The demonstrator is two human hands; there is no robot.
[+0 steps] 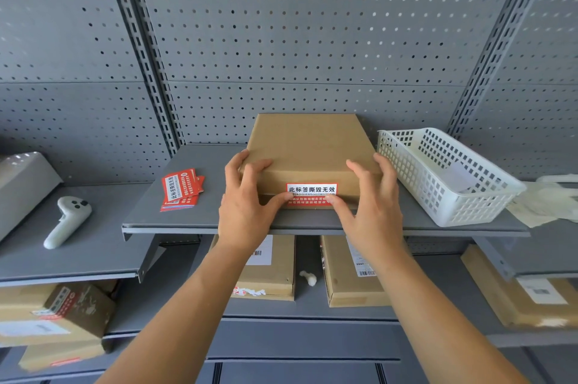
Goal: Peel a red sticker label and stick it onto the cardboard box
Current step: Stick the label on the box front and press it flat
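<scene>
A flat cardboard box (308,146) lies on the grey shelf (187,214). A red and white sticker label (311,193) is folded over the box's near top edge and down its front face. My left hand (247,205) rests on the box's near left corner, its thumb pressing the label's left end. My right hand (372,205) rests on the near right corner, its thumb on the label's right end. A stack of red sticker labels (181,189) lies on the shelf to the left of the box.
A white perforated plastic basket (444,177) stands right of the box. A white controller (67,221) lies on the lower left shelf. Several cardboard boxes (272,271) fill the shelves below. A grey pegboard wall (281,39) backs the shelf.
</scene>
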